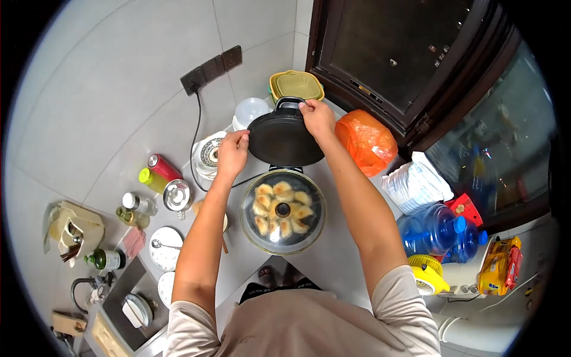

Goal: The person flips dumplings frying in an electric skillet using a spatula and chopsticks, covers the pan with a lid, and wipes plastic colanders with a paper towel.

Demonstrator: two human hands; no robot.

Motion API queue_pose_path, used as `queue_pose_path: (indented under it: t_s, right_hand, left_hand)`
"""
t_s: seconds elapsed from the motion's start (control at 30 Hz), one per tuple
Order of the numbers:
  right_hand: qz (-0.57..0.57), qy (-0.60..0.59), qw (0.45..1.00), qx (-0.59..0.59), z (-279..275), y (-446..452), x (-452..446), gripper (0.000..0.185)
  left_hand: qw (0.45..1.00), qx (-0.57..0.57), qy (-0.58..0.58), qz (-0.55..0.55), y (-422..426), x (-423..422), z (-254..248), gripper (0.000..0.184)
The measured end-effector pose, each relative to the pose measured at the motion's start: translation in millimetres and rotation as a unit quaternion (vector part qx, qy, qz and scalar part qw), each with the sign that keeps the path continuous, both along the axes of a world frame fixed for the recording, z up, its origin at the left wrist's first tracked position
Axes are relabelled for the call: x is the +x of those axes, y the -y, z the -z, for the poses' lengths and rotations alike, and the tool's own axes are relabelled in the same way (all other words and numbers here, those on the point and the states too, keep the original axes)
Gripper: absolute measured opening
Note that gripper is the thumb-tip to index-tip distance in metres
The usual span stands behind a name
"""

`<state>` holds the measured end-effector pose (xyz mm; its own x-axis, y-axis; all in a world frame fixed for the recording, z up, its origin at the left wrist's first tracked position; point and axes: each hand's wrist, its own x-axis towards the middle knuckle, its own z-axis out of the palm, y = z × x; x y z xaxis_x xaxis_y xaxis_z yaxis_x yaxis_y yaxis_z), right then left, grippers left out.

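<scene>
Both of my hands are at the raised black upper plate (285, 143) of an electric griddle. My left hand (233, 152) pinches its left rim, fingertips together. My right hand (318, 121) grips its upper right edge beside the black handle (289, 101). Nearer me, a round glass lid (253, 235) with a black knob (282, 209) covers the lower part. Browned dumplings (262, 225) show through the glass, several of them in a ring. A dark hinge (285, 169) lies between the upper plate and the lid.
An orange plastic bag (366, 143) and a white sack (416, 184) stand right of the griddle. Yellow baskets (297, 85) sit behind it. Leftward are plates (166, 247), a glass pot (177, 196), bottles (140, 204) and a sink (151, 282). A cord (198, 137) hangs from wall sockets.
</scene>
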<state>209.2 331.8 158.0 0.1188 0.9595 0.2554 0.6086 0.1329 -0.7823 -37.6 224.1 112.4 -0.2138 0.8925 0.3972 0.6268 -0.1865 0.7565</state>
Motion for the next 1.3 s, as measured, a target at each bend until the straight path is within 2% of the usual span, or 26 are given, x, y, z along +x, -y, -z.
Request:
queue_pose_path:
  t_s: [0.17, 0.3, 0.33, 0.43, 0.53, 0.57, 0.6, 0.63, 0.67, 0.7, 0.73, 0.83, 0.87, 1.07, 1.3]
  right_hand:
    - [0.052, 0.038, 0.996, -0.061, 2.3, -38.2, -9.2, 0.032]
    - [0.037, 0.057, 0.995, -0.079, 16.7, -62.0, -5.0, 0.033]
    - [0.031, 0.068, 0.995, -0.073, 20.8, -67.2, -2.3, 0.033]
    - [0.009, 0.132, 0.989, -0.070, -15.8, -38.3, -1.6, 0.033]
    - [0.029, 0.153, 0.964, 0.217, 5.4, -1.8, 0.5, 0.024]
    - [-0.066, 0.068, 0.970, 0.224, 13.8, 23.8, -0.5, 0.017]
    - [-0.092, 0.051, 0.973, 0.206, 46.4, 50.7, -6.4, 0.012]
    - [-0.153, 0.038, 0.984, 0.084, 67.4, 91.2, -7.4, 0.010]
    - [-0.225, 0.121, 0.964, -0.075, 87.3, 122.6, -5.3, 0.014]
    - [-0.217, 0.168, 0.956, -0.101, 119.9, 154.8, -7.7, 0.025]
    - [-0.235, 0.197, 0.942, -0.136, 128.4, 179.9, -9.6, 0.035]
    - [-0.194, 0.198, 0.939, -0.203, 150.2, 216.2, -17.8, 0.039]
    - [-0.189, 0.196, 0.946, -0.174, 153.8, 221.3, -20.8, 0.039]
    - [-0.189, 0.271, 0.929, -0.167, 165.3, 216.9, -32.9, 0.047]
    - [-0.162, 0.285, 0.930, -0.167, 165.8, 218.5, -37.2, 0.043]
  left_hand:
    - [1.000, 0.001, 0.018, 0.015, 4.8, 13.7, 3.5, 0.021]
    - [0.999, -0.013, 0.032, 0.023, 10.3, 16.8, 18.4, 0.020]
    - [0.999, -0.046, -0.001, 0.029, 12.7, 14.4, 20.4, 0.023]
    - [0.999, -0.047, -0.010, 0.026, 17.2, 13.4, 31.0, 0.023]
    - [0.998, -0.043, 0.027, 0.026, 24.0, 14.2, 38.3, 0.022]
    - [0.997, -0.047, 0.056, 0.024, 29.2, 14.7, 39.8, 0.022]
    - [0.997, -0.058, 0.049, 0.025, 37.1, 14.4, 40.2, 0.023]
    - [0.997, -0.061, 0.051, 0.025, 43.5, 12.0, 49.2, 0.023]
    - [0.997, -0.065, 0.041, 0.024, 49.0, 8.1, 61.7, 0.024]
    - [0.997, -0.068, 0.031, 0.025, 55.9, 5.4, 70.6, 0.026]
    - [0.993, -0.102, 0.052, 0.027, 64.3, 4.3, 72.8, 0.029]
    - [0.990, -0.118, 0.066, 0.024, 80.3, 0.2, 103.2, 0.031]
    - [0.991, -0.122, 0.054, 0.027, 85.1, 0.3, 107.8, 0.033]
    - [0.984, -0.157, 0.066, 0.055, 114.2, 5.0, 122.3, 0.033]
    - [0.986, -0.139, 0.043, 0.080, 133.3, 4.5, 129.5, 0.032]
